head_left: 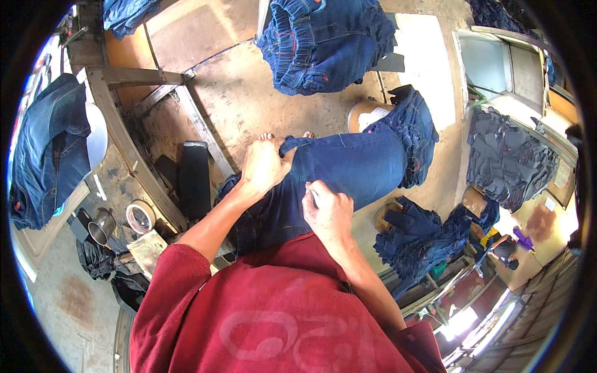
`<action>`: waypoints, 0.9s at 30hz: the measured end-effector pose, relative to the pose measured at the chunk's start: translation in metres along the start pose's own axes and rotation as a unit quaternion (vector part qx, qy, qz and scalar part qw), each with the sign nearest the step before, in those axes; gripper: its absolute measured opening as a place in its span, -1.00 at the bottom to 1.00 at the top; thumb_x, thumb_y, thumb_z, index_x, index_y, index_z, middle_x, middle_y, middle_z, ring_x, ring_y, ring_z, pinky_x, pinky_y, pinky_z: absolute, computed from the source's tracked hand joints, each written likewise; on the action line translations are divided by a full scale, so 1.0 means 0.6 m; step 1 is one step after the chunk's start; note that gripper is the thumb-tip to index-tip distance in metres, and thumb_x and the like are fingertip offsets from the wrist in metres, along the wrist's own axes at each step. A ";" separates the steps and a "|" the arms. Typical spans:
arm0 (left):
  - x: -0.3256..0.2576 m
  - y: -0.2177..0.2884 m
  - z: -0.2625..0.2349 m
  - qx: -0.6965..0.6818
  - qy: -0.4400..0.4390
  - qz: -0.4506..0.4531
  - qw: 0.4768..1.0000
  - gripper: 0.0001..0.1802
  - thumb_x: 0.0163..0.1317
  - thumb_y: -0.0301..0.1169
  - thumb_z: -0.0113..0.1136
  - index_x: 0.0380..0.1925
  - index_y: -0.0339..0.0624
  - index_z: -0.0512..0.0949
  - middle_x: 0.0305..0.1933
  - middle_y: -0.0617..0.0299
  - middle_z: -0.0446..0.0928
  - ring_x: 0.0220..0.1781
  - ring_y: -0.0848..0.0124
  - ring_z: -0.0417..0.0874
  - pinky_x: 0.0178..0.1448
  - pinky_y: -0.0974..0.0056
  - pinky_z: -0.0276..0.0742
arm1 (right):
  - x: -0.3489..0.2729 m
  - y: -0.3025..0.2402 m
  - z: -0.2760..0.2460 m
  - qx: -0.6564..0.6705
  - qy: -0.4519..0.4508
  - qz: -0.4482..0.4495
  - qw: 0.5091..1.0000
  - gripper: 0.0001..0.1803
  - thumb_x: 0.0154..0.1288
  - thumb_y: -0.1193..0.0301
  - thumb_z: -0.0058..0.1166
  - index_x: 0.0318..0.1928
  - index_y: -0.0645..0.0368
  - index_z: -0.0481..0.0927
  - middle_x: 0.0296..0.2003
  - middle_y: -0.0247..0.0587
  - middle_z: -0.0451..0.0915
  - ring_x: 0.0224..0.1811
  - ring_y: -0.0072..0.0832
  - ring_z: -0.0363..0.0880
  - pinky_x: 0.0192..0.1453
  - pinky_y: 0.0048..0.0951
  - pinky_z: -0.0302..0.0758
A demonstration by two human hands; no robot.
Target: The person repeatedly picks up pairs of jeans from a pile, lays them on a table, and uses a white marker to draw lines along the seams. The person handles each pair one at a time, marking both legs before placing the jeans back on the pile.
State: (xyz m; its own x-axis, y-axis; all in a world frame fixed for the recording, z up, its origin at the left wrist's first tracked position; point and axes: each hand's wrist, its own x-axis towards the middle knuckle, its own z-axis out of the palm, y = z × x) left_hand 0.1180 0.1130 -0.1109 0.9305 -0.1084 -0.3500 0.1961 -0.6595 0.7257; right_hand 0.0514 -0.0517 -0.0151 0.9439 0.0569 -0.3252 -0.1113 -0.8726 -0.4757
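A pair of dark blue denim trousers [348, 165] lies across my lap, its gathered waist bunched at the right. My left hand [266, 165] is closed on the denim at the far left edge, where a fold stands up beside the fingers. Nearer to me, my right hand [328, 212] is closed just above the cloth, thumb and fingers pinched together. Whatever sits in that pinch is too small to make out. Bare toes show beyond my left hand.
Denim trousers with elastic waists [323, 46] are piled ahead. More denim [50, 155] rests at the left, near a tape roll [140, 217] and a metal cup [102, 226]. To the right are a denim heap [423, 239], dark grey garments [510, 155] and, farther off, another person [505, 252].
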 end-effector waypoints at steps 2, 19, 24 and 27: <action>-0.005 0.006 -0.009 -0.013 -0.022 -0.010 1.000 -0.75 0.31 -0.28 0.49 -0.18 -0.26 0.82 -0.38 -0.30 0.70 -0.33 -0.14 0.82 -0.15 -0.03 0.74 | 0.005 -0.002 0.002 0.083 0.036 0.013 0.996 -0.90 0.40 0.50 0.33 -0.10 0.11 0.76 -0.47 -0.04 0.77 -0.47 -0.17 0.83 -0.39 -0.21 0.70; -0.014 0.013 -0.015 0.001 -0.014 0.008 1.000 -0.68 0.28 -0.24 0.49 -0.30 -0.34 0.70 -0.16 -0.49 0.68 -0.12 -0.27 0.82 0.03 -0.17 0.78 | 0.023 -0.009 0.016 -0.011 -0.009 -0.017 1.000 -0.95 0.42 0.43 0.31 -0.20 0.11 0.70 -0.47 0.04 0.74 -0.48 -0.02 0.77 -0.41 -0.11 0.68; -0.017 0.023 -0.053 -0.043 -0.086 -0.039 0.995 -0.54 0.22 -0.13 0.61 -0.16 -0.32 0.70 -0.15 -0.39 0.72 -0.06 -0.26 0.81 0.05 -0.15 0.74 | 0.015 0.022 -0.005 0.313 0.030 0.128 0.941 -0.81 0.58 0.43 0.27 0.09 0.19 0.73 -0.39 -0.14 0.81 -0.39 -0.42 0.83 -0.29 -0.40 0.70; -0.079 0.025 -0.110 0.016 0.118 0.062 0.991 -0.19 0.11 -0.05 0.73 0.24 -0.25 0.56 0.03 -0.13 0.66 0.16 -0.12 0.66 0.31 -0.11 0.57 | -0.013 0.071 -0.043 0.351 0.069 0.163 0.920 -0.72 0.74 0.37 0.10 0.24 0.27 0.64 -0.32 -0.25 0.78 -0.33 -0.59 0.75 -0.23 -0.51 0.70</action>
State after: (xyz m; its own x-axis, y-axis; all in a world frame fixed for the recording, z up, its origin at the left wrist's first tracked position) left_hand 0.0970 0.1572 -0.0444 0.9940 -0.0160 -0.1085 0.0692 -0.6760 0.7337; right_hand 0.0473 -0.1019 -0.0121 0.8500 -0.2570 -0.4599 -0.5226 -0.3019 -0.7973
